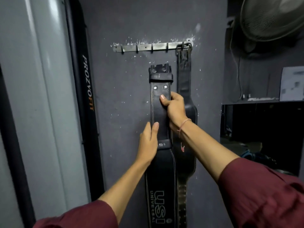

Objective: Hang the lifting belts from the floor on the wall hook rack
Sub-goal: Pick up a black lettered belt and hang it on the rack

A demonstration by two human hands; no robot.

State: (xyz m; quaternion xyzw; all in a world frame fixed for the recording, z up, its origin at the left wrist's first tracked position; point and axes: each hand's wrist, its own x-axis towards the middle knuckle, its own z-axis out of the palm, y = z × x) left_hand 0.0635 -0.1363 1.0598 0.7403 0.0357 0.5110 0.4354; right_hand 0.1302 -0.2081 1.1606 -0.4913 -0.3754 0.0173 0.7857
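Fingers (176, 97) of the right hand (174, 111), head view: curled round the right edge of the USI belt (159, 112), thumb laid across its front face just under two rivets; a firm hold.
Fingers (148, 130) of the left hand (148, 145): straight and close together, lying along the belt's left edge, thumb tip resting on the front face; no curl round the strap shows.
Hands to each other: right one higher, left one lower, the strap between them.
USI belt: upright before the dark wall; its riveted top end with a keeper loop stands above the right thumb, and the wide part with white lettering hangs below the left wrist.
hook rack (148, 47): on the wall above all the fingers, apart from the belt's top end.
second belt (184, 76): just past the right knuckles, hung by its buckle on the rightmost hook, partly hidden by that hand.
string bracelet (183, 125): on the right wrist.
maroon sleeves (256, 191): on both forearms.
black post (85, 96): lettered, well left of the left fingers.
fan (271, 18): upper right, far from either hand.
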